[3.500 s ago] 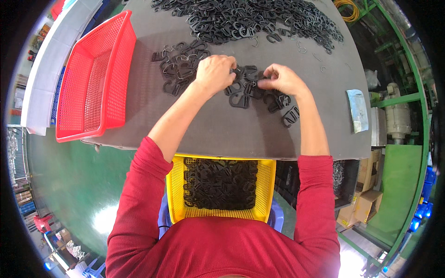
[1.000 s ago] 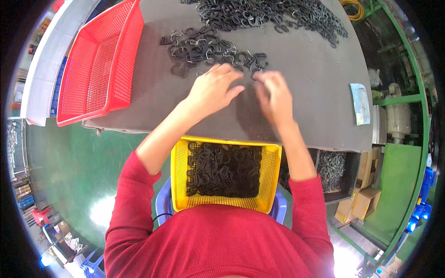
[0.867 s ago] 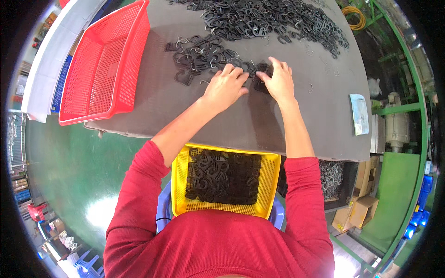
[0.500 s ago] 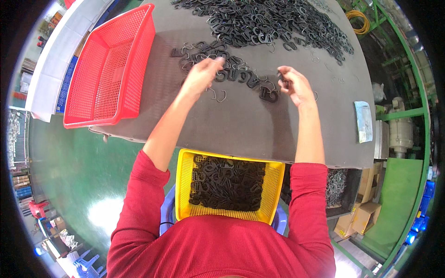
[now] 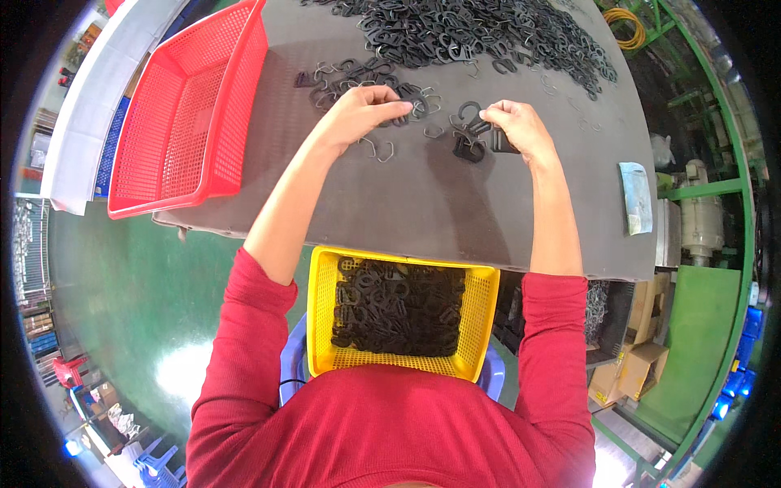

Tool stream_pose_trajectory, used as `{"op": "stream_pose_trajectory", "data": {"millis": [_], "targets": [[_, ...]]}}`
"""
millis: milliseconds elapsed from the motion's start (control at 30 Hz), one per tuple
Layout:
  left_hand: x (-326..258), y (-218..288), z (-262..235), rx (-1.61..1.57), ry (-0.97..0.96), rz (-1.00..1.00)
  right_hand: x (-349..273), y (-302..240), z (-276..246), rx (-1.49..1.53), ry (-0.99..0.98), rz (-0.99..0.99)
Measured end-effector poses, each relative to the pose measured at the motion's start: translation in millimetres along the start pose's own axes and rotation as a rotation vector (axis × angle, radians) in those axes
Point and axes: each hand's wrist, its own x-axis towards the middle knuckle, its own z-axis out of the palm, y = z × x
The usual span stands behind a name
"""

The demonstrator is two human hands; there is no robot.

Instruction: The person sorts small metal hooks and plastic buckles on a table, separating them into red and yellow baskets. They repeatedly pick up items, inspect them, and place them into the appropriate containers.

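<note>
Over a small pile of black plastic hooks [image 5: 354, 75] on the grey table, my left hand [image 5: 366, 114] has its thumb and fingers closed together. Whatever lies between those fingertips is hidden; black hooks and bent wire pieces [image 5: 429, 102] lie right beside them. My right hand [image 5: 521, 128] pinches black plastic hooks [image 5: 472, 122] at its fingertips, and a further flat black piece [image 5: 502, 141] shows under its fingers. Just below the pinched hooks are more black pieces [image 5: 468, 150]. Loose metal wire hooks [image 5: 385, 152] rest on the table near my left wrist.
A large heap of black hooks [image 5: 488, 37] covers the table's far side. The red basket [image 5: 236, 150] stands at the left edge. In front of me is a yellow basket [image 5: 323, 325] holding black hooks. A light blue packet [image 5: 636, 198] lies at the right.
My left hand has shifted right along the small pile. My right hand has turned inward, and black hooks now show at its fingertips. The view has shifted slightly.
</note>
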Motion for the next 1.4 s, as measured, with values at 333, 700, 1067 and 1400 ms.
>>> {"op": "stream_pose_trajectory", "data": {"millis": [333, 700, 1067, 1400], "targets": [[-64, 21, 61, 0.344, -0.401, 0.391, 0, 54, -21, 0.08, 0.137, -0.029], [37, -10, 92, 0.832, 0.152, 0.581, -23, 90, -52, -0.256, 0.204, 0.075], [7, 26, 21, 0.253, -0.183, 0.27, -13, 39, -43, -0.608, -0.056, 0.093], [-130, 7, 39, 0.204, -0.493, 0.25, -36, 55, -35, -0.636, -0.123, 0.051]]}}
